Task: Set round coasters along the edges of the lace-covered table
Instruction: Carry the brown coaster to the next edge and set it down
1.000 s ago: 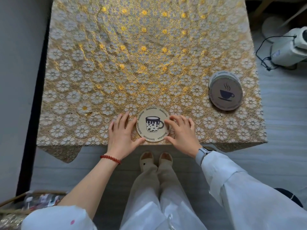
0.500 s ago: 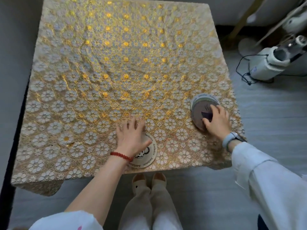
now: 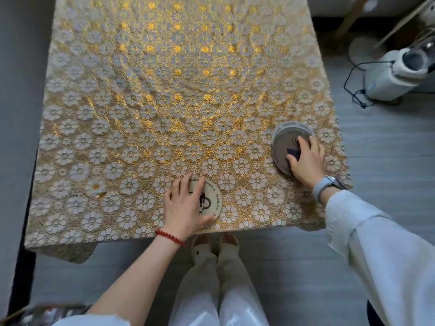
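Coasters are at issue: a cream coaster [image 3: 210, 198] lies at the near edge, pressed flat under the open left hand [image 3: 186, 205]. The stack [image 3: 286, 147] by the right edge is touched by the right hand [image 3: 306, 158], fingers spread, nothing clamped. Lifting one coaster is judged next, for the lace-covered table [image 3: 164, 90].

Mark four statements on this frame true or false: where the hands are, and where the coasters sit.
1. The left hand rests flat on the cream coaster at the table's near edge. True.
2. The right hand is lifted clear of the brown coaster stack. False: its fingers are on the stack's top.
3. The brown stack sits near the table's right edge. True.
4. A coaster lies at the far edge of the lace tablecloth. False: none shows there.
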